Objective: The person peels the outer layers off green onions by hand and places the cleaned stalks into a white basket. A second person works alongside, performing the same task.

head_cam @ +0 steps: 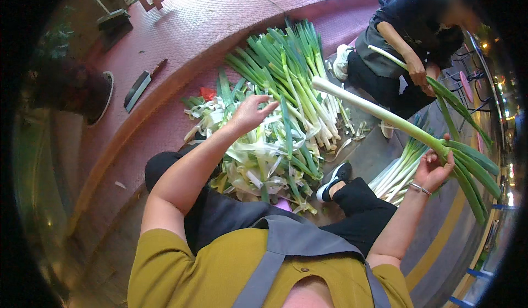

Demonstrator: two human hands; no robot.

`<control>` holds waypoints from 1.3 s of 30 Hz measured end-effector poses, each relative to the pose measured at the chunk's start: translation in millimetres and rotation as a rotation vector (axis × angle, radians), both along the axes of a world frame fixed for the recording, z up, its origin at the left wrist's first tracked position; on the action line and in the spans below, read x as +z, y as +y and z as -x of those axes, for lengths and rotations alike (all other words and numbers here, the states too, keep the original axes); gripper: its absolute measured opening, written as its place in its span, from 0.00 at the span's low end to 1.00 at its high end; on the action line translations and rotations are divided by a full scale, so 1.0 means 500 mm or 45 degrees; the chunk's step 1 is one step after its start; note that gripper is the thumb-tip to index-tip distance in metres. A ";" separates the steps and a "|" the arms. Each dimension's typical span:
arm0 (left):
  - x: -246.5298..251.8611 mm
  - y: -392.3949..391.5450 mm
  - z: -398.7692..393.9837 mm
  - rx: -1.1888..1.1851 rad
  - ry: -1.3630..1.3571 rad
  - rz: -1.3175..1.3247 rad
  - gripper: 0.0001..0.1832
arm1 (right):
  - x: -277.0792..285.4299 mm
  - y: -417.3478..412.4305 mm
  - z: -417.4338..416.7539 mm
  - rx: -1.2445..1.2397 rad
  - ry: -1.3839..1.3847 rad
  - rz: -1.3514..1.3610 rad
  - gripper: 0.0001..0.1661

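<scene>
My right hand (435, 167) holds one large leek (383, 112) where its white stalk meets the green leaves; the stalk points up and to the left. Over a heap of stripped leek leaves and peelings (255, 159), my left hand (253, 112) is raised with thumb and fingers apart, holding nothing. Behind the peelings lies a pile of whole leeks (288, 72), green tops away from me. More leeks with white stalks (396, 178) lie in a bundle beyond my right knee.
A cleaver (140, 87) lies on the pink textured step at the left, near a curved edge. Farther back are a broom head (113, 21) and a large dark pot (82, 89). At the upper right, a co-worker (408, 39) sits holding another leek. Loose scraps lie on the ground between us.
</scene>
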State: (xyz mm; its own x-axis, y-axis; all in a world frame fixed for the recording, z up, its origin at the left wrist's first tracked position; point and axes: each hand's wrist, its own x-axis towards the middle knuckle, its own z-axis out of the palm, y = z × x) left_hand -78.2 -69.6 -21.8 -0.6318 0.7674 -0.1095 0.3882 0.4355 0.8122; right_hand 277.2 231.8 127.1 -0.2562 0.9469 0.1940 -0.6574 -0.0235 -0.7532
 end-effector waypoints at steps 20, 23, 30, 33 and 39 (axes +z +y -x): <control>0.086 0.091 -0.035 0.049 -1.537 -1.246 0.10 | -0.082 -0.015 0.057 0.194 0.094 0.265 0.23; 0.083 0.097 -0.045 0.083 -1.478 -1.163 0.10 | -0.091 -0.026 0.067 0.204 0.067 0.287 0.22; 0.055 0.114 -0.115 -0.191 -1.120 -0.804 0.08 | -0.145 -0.098 0.121 0.310 -0.032 0.599 0.21; 0.023 0.114 -0.172 -0.377 -1.176 -0.686 0.06 | -0.151 -0.120 0.136 0.336 -0.032 0.670 0.20; -0.048 0.085 -0.221 -0.678 -0.316 -0.132 0.06 | -0.165 -0.107 0.137 0.380 0.091 0.799 0.19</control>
